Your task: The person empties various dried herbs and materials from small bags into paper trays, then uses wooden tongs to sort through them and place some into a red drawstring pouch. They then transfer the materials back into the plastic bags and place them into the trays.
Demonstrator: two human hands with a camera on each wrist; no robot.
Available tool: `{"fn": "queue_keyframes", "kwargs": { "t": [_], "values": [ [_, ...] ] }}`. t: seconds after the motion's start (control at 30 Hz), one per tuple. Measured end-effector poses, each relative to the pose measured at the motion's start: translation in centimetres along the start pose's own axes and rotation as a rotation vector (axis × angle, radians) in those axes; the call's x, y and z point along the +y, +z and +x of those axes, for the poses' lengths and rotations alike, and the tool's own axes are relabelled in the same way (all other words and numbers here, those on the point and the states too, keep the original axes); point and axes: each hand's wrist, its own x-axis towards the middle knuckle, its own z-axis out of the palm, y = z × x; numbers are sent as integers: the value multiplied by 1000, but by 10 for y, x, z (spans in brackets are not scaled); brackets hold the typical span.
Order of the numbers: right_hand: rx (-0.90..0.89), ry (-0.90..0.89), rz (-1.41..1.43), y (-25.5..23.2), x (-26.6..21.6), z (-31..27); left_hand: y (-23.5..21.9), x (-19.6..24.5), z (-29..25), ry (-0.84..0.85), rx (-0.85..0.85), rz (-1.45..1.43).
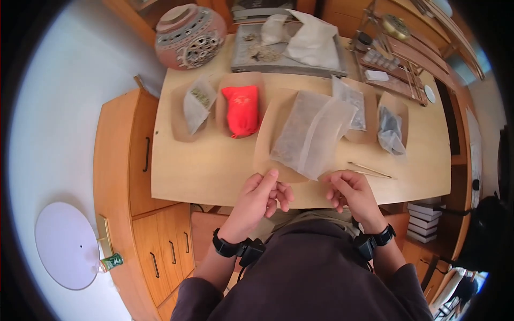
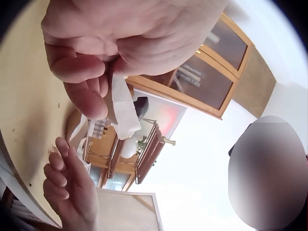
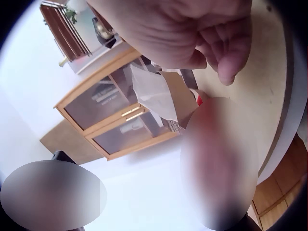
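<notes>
A frosted translucent zip bag (image 1: 302, 125) lies across a brown paper tray (image 1: 263, 147) in the middle of the table, its near corner over the tray's front side. At the tray's front left my left hand (image 1: 263, 193) hovers, fingers loosely bent and nothing visible in them. My right hand (image 1: 353, 195) is just right of the bag's near corner, fingers also relaxed and bent, holding nothing that shows. In the left wrist view the left hand (image 2: 120, 38) covers part of the pale tray side (image 2: 124, 108). The right wrist view has the right hand (image 3: 192, 33) above the tabletop.
Smaller trays hold a red pouch (image 1: 242, 111), a bag of greenish bits (image 1: 198, 104) and bags of dark contents (image 1: 391, 131). Thin sticks (image 1: 372, 171) lie front right. Behind are a grey tray (image 1: 289, 68), a carved pot (image 1: 190, 37) and a wooden rack (image 1: 393, 80).
</notes>
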Motion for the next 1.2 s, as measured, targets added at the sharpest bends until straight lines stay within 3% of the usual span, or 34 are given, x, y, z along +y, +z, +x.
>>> {"fn": "queue_keyframes", "kwargs": {
  "t": [0.13,0.37,0.6,0.7,0.77,0.9,1.0,1.1,1.2],
  "values": [
    [107,-34,108,-32,7,-17,16,-7,42,-22,40,-34],
    [123,-88,132,-60,4,-16,21,0,96,-25,113,-15],
    [257,-99,219,-100,3,-20,8,15,73,-99,168,21],
    [315,-93,242,-126,10,-26,-26,14,62,-21,344,-115],
    [334,-74,219,-145,13,-29,-52,19,53,-13,341,-202],
    [574,-210,76,-167,8,-29,-91,26,54,2,351,-256],
    [649,-235,-17,-164,-14,-26,-96,32,62,-20,463,-170],
    [709,-289,-164,-161,-16,-14,-98,35,69,-22,473,-109],
    [652,-237,-24,-158,-21,-7,-88,37,71,16,515,-19]
  ]
}}
